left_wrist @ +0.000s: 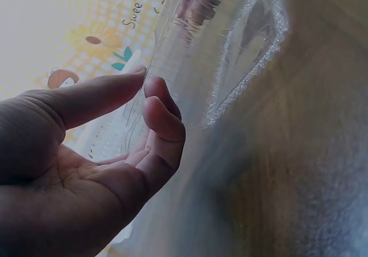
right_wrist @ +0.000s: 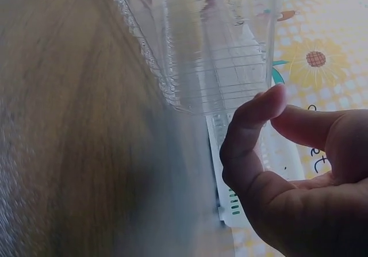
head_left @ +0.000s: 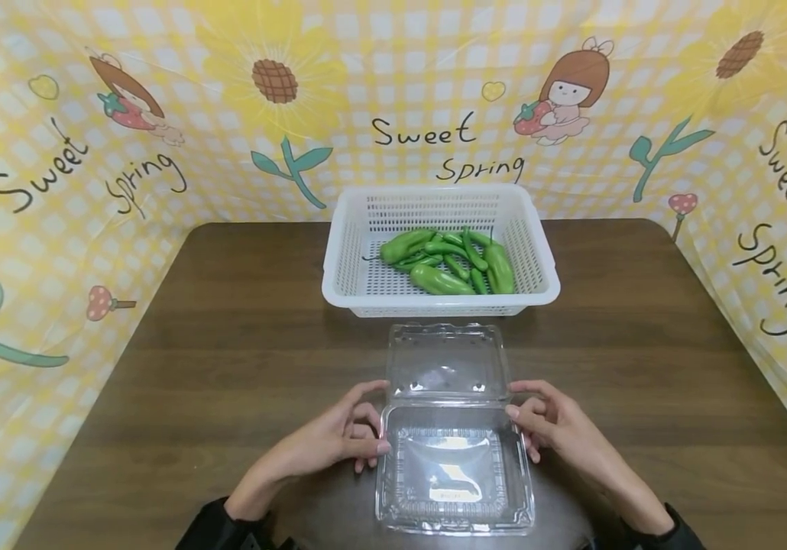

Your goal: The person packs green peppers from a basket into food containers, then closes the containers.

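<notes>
Plastic box (head_left: 450,466) was held at the lower middle of the head view, its lid (head_left: 447,359) opened away. Its side rims were pinched by the left hand (head_left: 328,439) and the right hand (head_left: 561,428), apparently so that it was steadied evenly. Both wrists were angled inward, with the thumbs laid over the rim. Green peppers (head_left: 440,281) were gathered in a white basket (head_left: 442,300), above centre.

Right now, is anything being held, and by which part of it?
Yes, an open clear plastic container: the left fingers pinch the left edge of its base, the right fingers the right edge, near the hinge.
</notes>
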Action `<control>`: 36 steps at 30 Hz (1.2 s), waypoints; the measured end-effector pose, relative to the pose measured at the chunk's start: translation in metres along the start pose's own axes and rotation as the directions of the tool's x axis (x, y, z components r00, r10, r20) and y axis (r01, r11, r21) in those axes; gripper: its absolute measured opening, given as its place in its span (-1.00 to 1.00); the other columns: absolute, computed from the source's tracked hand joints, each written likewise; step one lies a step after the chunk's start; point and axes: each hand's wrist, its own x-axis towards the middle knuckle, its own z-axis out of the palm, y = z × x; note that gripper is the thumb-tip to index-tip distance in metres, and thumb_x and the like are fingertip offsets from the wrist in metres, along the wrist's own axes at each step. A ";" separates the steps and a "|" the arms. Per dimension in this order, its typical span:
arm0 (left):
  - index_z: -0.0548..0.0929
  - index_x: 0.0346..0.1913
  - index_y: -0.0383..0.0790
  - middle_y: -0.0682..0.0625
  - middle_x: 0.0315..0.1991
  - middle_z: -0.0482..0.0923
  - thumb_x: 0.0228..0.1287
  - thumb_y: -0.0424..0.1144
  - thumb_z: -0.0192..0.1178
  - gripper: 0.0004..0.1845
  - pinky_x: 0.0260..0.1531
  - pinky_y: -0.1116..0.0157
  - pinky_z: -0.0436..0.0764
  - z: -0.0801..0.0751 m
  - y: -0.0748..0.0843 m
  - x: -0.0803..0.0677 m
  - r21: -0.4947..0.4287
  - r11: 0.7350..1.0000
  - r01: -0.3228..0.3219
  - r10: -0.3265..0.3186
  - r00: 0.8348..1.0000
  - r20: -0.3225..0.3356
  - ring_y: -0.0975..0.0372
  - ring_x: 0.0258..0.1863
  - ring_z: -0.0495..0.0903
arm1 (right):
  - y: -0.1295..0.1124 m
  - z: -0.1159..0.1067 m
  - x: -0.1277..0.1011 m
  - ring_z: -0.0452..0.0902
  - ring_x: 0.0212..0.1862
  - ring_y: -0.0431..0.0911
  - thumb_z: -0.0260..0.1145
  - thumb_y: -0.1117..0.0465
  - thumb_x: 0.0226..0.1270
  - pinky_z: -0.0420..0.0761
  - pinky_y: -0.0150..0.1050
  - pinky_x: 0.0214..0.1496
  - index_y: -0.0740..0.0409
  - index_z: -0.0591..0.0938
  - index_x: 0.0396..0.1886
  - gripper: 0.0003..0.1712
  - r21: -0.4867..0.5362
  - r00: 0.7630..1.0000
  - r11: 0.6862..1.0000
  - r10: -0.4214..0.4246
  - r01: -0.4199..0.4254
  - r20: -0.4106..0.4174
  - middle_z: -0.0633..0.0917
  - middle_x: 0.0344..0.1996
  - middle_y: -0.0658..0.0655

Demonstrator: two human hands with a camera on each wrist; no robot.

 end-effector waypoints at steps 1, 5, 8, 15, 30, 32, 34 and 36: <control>-0.13 0.53 -0.17 -0.11 -0.19 0.42 0.34 -0.36 0.26 -0.10 -0.47 0.41 0.67 0.000 0.001 0.000 -0.012 1.000 0.004 -0.004 1.000 0.002 0.26 -0.42 0.60 | 0.000 0.000 0.000 0.49 -0.64 -0.19 0.27 0.18 0.44 0.62 -0.29 -0.57 0.41 0.29 0.31 -0.40 0.000 1.000 1.000 -0.008 0.008 0.001 0.58 -0.48 0.05; -0.12 0.51 -0.16 -0.09 -0.18 0.42 0.32 -0.37 0.28 -0.10 -0.45 0.40 0.69 0.000 0.002 0.000 -0.021 1.000 0.012 -0.012 1.000 0.015 0.26 -0.42 0.62 | 0.001 0.000 -0.002 0.49 -0.63 -0.21 0.26 0.22 0.45 0.62 -0.27 -0.60 0.44 0.28 0.27 -0.43 0.016 0.999 0.999 -0.048 0.048 0.018 0.57 -0.52 0.01; -0.12 0.49 -0.16 -0.09 -0.16 0.41 0.31 -0.36 0.28 -0.10 -0.44 0.38 0.70 0.001 0.001 -0.002 -0.012 1.000 0.019 -0.019 1.000 0.015 0.25 -0.40 0.64 | 0.001 0.002 -0.003 0.49 -0.63 -0.23 0.25 0.25 0.44 0.62 -0.26 -0.63 0.46 0.28 0.25 -0.44 0.023 0.997 0.997 -0.075 0.075 0.030 0.57 -0.54 -0.01; -0.11 0.46 -0.13 -0.11 -0.14 0.41 0.30 -0.37 0.29 -0.12 -0.42 0.35 0.71 0.001 0.001 -0.003 -0.017 1.000 0.025 -0.025 1.000 0.015 0.22 -0.39 0.65 | 0.000 0.003 -0.005 0.50 -0.64 -0.21 0.25 0.26 0.44 0.63 -0.21 -0.65 0.47 0.28 0.25 -0.45 0.000 0.994 0.995 -0.105 0.105 0.025 0.56 -0.55 0.02; -0.10 0.40 -0.15 -0.08 -0.21 0.42 0.28 -0.41 0.29 -0.15 -0.46 0.40 0.69 0.004 0.005 0.001 -0.043 0.999 0.005 -0.003 0.999 0.033 0.24 -0.42 0.64 | 0.003 0.000 -0.007 0.50 -0.66 -0.21 0.26 0.29 0.43 0.62 -0.14 -0.67 0.44 0.32 0.20 -0.51 -0.049 0.990 0.988 -0.144 0.143 0.000 0.58 -0.56 -0.01; -0.10 0.40 -0.15 -0.08 -0.22 0.43 0.29 -0.42 0.28 -0.15 -0.46 0.40 0.69 0.004 0.005 0.001 -0.041 0.999 -0.001 0.003 0.999 0.035 0.24 -0.42 0.64 | 0.003 0.000 -0.008 0.50 -0.67 -0.20 0.26 0.29 0.42 0.62 -0.14 -0.67 0.44 0.32 0.20 -0.51 -0.051 0.989 0.988 -0.148 0.148 -0.003 0.58 -0.56 -0.01; -0.09 0.40 -0.16 -0.08 -0.22 0.43 0.29 -0.42 0.28 -0.16 -0.46 0.39 0.70 0.004 0.005 0.001 -0.037 0.999 -0.005 0.006 0.999 0.034 0.24 -0.43 0.64 | 0.002 0.000 -0.008 0.50 -0.67 -0.20 0.26 0.29 0.42 0.62 -0.14 -0.68 0.43 0.31 0.20 -0.51 -0.052 0.989 0.987 -0.149 0.149 -0.005 0.58 -0.56 0.00; -0.09 0.39 -0.16 -0.08 -0.23 0.43 0.29 -0.41 0.28 -0.16 -0.46 0.39 0.70 0.004 0.005 0.001 -0.036 0.999 -0.005 0.006 0.999 0.033 0.25 -0.43 0.64 | 0.002 0.000 -0.008 0.50 -0.67 -0.19 0.26 0.29 0.43 0.62 -0.14 -0.68 0.43 0.31 0.20 -0.51 -0.050 0.989 0.988 -0.148 0.148 -0.005 0.57 -0.56 0.01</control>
